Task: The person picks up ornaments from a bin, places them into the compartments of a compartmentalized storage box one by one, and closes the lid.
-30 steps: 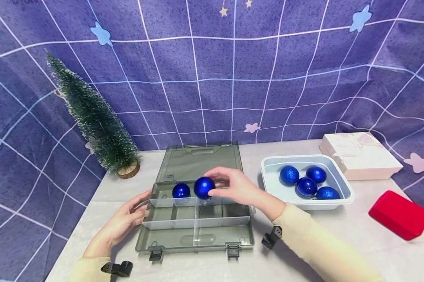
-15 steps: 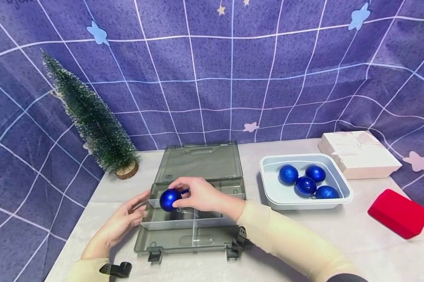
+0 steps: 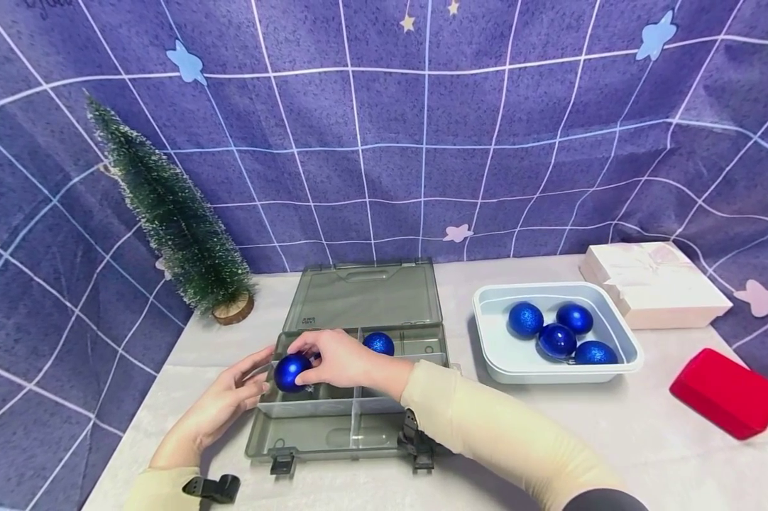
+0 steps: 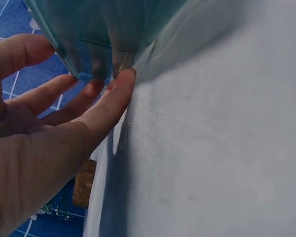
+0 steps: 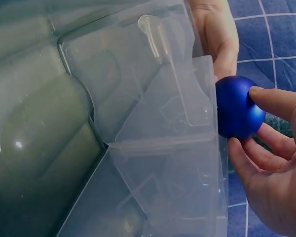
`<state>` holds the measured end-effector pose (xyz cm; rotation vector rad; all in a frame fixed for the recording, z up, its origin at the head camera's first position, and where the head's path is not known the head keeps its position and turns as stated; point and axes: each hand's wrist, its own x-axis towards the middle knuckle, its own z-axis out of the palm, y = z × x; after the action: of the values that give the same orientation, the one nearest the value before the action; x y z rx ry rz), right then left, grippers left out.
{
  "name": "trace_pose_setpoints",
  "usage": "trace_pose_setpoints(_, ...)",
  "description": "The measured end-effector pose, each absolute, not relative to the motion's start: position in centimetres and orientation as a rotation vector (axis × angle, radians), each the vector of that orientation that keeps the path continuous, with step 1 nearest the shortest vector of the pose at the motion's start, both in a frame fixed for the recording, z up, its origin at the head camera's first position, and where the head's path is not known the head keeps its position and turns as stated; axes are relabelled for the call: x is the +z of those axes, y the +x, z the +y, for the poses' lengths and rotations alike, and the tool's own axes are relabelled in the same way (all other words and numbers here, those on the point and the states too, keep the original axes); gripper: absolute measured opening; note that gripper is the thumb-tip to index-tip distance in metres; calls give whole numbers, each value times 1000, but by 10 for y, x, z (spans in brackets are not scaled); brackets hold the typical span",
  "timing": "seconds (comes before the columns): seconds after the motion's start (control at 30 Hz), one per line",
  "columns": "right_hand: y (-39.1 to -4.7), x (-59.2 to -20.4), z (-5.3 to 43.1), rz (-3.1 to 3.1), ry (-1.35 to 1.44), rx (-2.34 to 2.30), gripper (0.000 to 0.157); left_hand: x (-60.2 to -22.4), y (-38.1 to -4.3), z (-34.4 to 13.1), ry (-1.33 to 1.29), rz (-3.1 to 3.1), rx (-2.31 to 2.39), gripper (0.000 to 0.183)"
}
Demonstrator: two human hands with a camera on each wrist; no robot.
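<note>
My right hand [image 3: 336,362] pinches a matte blue Christmas ball [image 3: 292,373] between thumb and fingers, over the left middle part of a clear grey compartment box [image 3: 307,433]. In the right wrist view the ball [image 5: 240,107] is beside the pale dividers [image 5: 158,123], at fingertip height. My left hand [image 3: 221,401] rests against the box's left side; in the left wrist view its fairly straight fingers [image 4: 108,111] touch the box corner. A glittery blue ball [image 3: 378,344] lies in the back right compartment. My right hand hides part of the back left compartment.
The box's lid [image 3: 368,294] lies back behind it. To the right, a white tray [image 3: 499,367] holds several blue balls, with a pale gift box [image 3: 655,284] behind and a red box [image 3: 727,392] beyond. A small Christmas tree [image 3: 173,220] stands at back left.
My right hand has carried the matte blue ball leftward and a little toward me, from the back compartments to the left middle part. The left hand stays at the box's side.
</note>
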<state>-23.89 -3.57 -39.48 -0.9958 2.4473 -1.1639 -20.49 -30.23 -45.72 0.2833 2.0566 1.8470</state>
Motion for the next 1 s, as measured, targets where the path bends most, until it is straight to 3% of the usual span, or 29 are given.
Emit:
trace_pose_setpoints(0.67, -240, -397, -38, 2428, -1020, -1029, 47, -457, -206, -301, 258, 2052, 1830, 73)
trace_pose_setpoints(1.0, -237, -391, -23, 2342, -975, -1230, 31, -457, -207, -303, 252, 2065, 1825, 72)
